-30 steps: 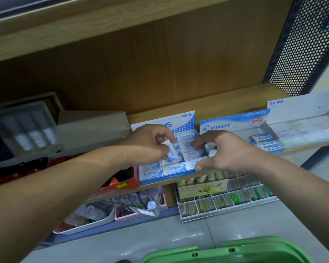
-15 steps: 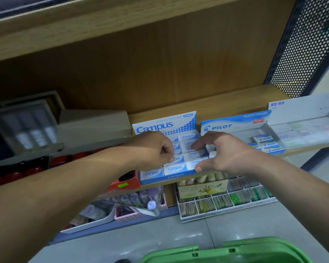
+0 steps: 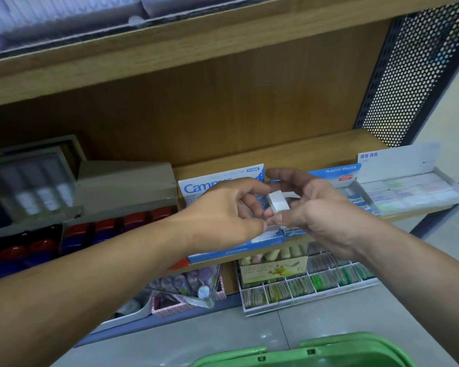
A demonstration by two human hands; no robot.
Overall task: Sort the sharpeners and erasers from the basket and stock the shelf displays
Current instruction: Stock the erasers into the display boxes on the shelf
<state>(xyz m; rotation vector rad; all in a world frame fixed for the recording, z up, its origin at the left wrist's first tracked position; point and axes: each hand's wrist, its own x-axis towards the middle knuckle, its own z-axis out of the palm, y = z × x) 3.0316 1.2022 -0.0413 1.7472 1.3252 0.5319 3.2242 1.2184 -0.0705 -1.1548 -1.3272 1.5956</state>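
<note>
1. Now the stocking step is in hand: a white eraser [image 3: 278, 202] sits in the grip, held just above the Campus box [image 3: 196, 188] and not yet slotted in.
2. The left hand [image 3: 223, 215] has a curled grip, fingertips pinching the eraser's near end. The right hand [image 3: 318, 210] is spread and relaxed, its fingers only touching the far side.
3. Next, I judge, the eraser needs lowering into a free slot under the grip, or into the Pilot box [image 3: 339, 170] just beyond.
4. Well below the grip stands the green basket [image 3: 329, 350].
</note>
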